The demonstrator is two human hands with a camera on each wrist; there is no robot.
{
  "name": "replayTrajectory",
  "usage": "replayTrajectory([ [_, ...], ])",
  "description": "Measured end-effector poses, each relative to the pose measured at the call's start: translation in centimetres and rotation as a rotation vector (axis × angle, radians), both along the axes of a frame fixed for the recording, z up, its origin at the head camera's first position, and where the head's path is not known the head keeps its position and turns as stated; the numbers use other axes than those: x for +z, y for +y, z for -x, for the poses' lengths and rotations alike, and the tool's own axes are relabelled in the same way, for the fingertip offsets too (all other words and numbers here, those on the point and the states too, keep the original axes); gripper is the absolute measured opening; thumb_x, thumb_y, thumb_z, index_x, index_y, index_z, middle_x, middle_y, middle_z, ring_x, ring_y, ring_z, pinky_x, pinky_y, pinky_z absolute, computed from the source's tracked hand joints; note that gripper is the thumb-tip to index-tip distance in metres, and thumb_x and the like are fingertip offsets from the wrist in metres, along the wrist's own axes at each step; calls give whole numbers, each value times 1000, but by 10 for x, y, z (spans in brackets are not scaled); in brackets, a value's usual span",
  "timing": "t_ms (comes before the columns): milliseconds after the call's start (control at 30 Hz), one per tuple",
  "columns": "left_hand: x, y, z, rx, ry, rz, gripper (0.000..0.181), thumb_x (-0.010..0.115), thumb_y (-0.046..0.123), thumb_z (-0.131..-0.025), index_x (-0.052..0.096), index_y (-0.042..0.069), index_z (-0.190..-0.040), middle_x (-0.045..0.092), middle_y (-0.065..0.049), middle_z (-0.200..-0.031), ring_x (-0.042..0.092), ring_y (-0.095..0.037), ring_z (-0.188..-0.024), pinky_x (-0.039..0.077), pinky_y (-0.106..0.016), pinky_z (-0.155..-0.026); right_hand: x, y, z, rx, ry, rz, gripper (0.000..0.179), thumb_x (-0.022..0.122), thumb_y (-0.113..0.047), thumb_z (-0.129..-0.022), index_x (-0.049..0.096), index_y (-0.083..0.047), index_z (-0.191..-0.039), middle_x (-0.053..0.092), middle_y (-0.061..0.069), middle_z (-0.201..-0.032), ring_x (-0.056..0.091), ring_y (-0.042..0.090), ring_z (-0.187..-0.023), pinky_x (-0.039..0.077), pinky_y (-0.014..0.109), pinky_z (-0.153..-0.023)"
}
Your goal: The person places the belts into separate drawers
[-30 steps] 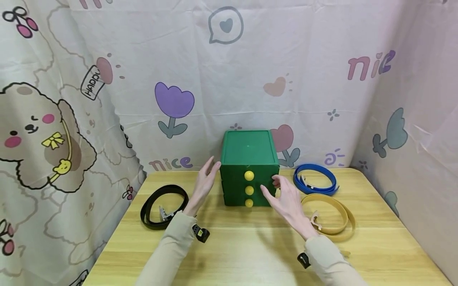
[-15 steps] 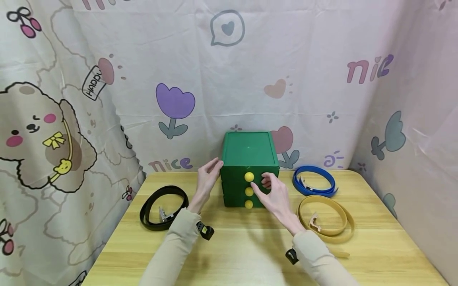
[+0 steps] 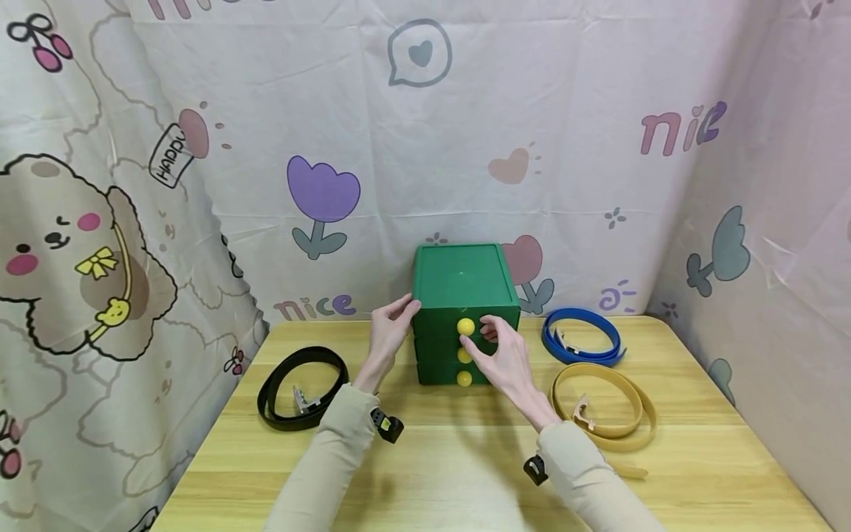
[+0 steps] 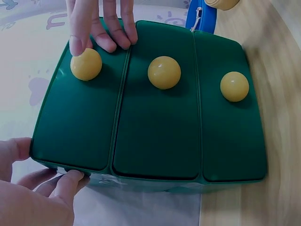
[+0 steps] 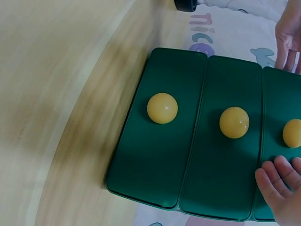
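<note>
A green drawer box point(image 3: 464, 275) with three drawers stands at the table's back. Each drawer front has a round yellow knob; the top knob point(image 3: 465, 326) sits by my right hand point(image 3: 501, 358). My right thumb lies beside that knob and overlaps it in the left wrist view, while its bent fingers hover near the top drawer front point(image 4: 77, 127). No pinch on the knob shows, and contact is unclear. My left hand point(image 3: 388, 332) touches the box's upper left front corner, thumb near the top edge and fingers along the side point(image 4: 66, 186). All the drawers look closed.
A coiled black belt point(image 3: 269, 391) lies left on the wooden table point(image 3: 439, 473). To the right are a coiled blue belt point(image 3: 608, 325) and, nearer, a coiled tan belt point(image 3: 638, 391). A patterned curtain point(image 3: 425, 148) hangs behind and at both sides.
My right hand has moved left from the box's right edge to beside the top knob. My left hand has come up against the upper left corner. The belts have stayed put.
</note>
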State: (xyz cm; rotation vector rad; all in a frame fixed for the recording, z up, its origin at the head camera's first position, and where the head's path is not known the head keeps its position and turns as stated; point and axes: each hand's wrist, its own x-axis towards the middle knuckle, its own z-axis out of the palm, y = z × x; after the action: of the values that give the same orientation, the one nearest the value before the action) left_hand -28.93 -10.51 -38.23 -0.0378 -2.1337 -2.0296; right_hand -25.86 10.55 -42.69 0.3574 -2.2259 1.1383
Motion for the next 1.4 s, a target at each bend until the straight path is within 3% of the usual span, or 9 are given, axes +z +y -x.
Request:
replayTrajectory([
  [167, 0, 1, 0, -1, 19, -15, 44, 70, 26, -95, 66, 4, -133, 72, -1, -97, 45, -2, -59, 41, -15, -58, 2, -1, 1, 7, 5, 4, 36, 81, -27, -85, 67, -3, -109, 71, 11, -93, 68, 25, -84, 61, 40, -77],
  [333, 1, 2, -2, 10, 42, 2, 47, 73, 30, -93, 67, 4, -131, 74, -13, -120, 66, -7, -88, 57, -20, -75, 4, -5, 2, 28, 1, 53, 31, 81, -25, -86, 68, -4, -104, 72, 10, -89, 68, 22, -79, 61, 38, -73],
  [433, 1, 1, -1, 17, 15, 9, 45, 73, 29, -93, 67, 6, -131, 68, -17, -131, 67, -14, -107, 59, -27, -87, 4, -8, 3, 35, -10, 84, 29, 81, -24, -85, 68, -4, -102, 72, 8, -86, 69, 20, -76, 61, 34, -71],
  [733, 1, -1, 3, 14, -60, 4, 42, 72, 27, -94, 67, 9, -132, 65, -16, -137, 60, -7, -91, 54, -19, -80, 3, -13, 6, 30, -51, 125, 27, 83, -22, -84, 67, -5, -100, 75, 9, -83, 72, 19, -73, 62, 30, -69],
  [867, 2, -1, 2, 9, -72, 1, 42, 71, 26, -95, 67, 10, -133, 64, -14, -138, 63, -9, -101, 57, -29, -92, 3, -13, 6, 34, -62, 140, 28, 83, -21, -84, 67, -5, -99, 75, 9, -83, 73, 20, -72, 62, 29, -69],
  [1067, 2, -2, 0, -11, -71, -11, 43, 69, 25, -96, 65, 8, -135, 62, -15, -141, 61, -26, -125, 52, -45, -105, 4, -13, 6, 32, -67, 141, 26, 82, -23, -85, 67, -6, -98, 75, 8, -80, 73, 18, -70, 60, 24, -66],
  [1400, 1, -2, 2, -35, -67, -28, 43, 68, 24, -97, 63, 5, -136, 59, -17, -143, 57, -30, -131, 50, -45, -106, 4, -14, 3, 36, -61, 152, 24, 81, -19, -84, 66, -5, -96, 73, 8, -77, 71, 17, -67, 57, 18, -63],
])
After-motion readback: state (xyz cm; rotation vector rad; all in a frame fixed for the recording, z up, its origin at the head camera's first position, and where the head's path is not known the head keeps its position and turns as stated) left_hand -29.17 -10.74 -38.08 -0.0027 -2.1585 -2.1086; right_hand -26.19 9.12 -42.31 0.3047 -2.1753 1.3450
